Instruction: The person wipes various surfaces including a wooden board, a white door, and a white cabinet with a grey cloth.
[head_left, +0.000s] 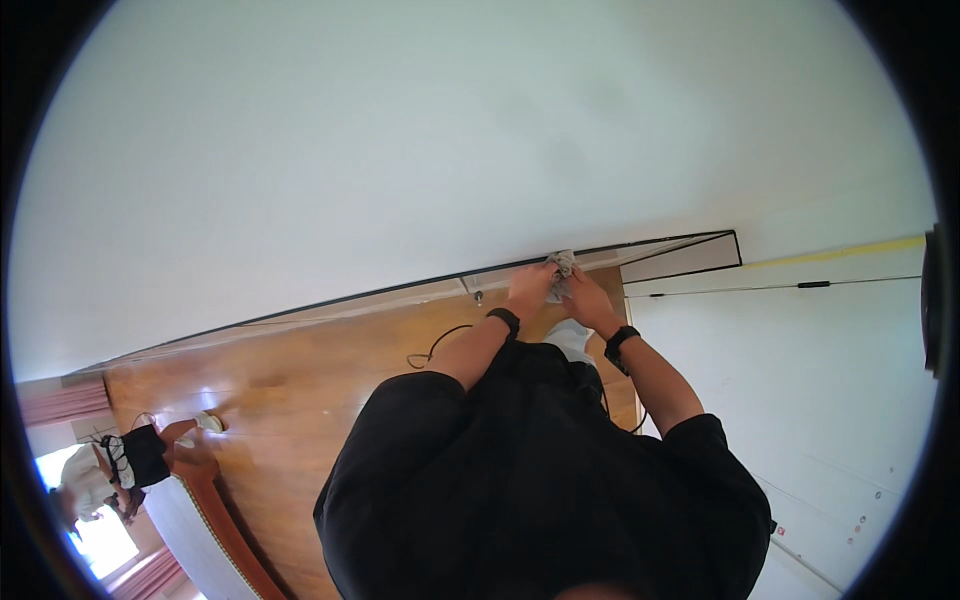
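- Left hand (530, 285) and right hand (588, 299) are partly curled, both gripping a crumpled grey cloth (562, 262).
- Cloth sits against the dark edge (400, 289) of a white panel (400, 150).
- Wooden floor (310, 375) lies below.
- Another person (149, 457) is well apart, at far left.

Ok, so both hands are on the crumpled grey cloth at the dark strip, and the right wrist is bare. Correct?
Not quite: the right wrist isn't bare. The head view shows a black wristband on it. The left hand and right hand are indeed on the crumpled grey cloth at the dark strip.
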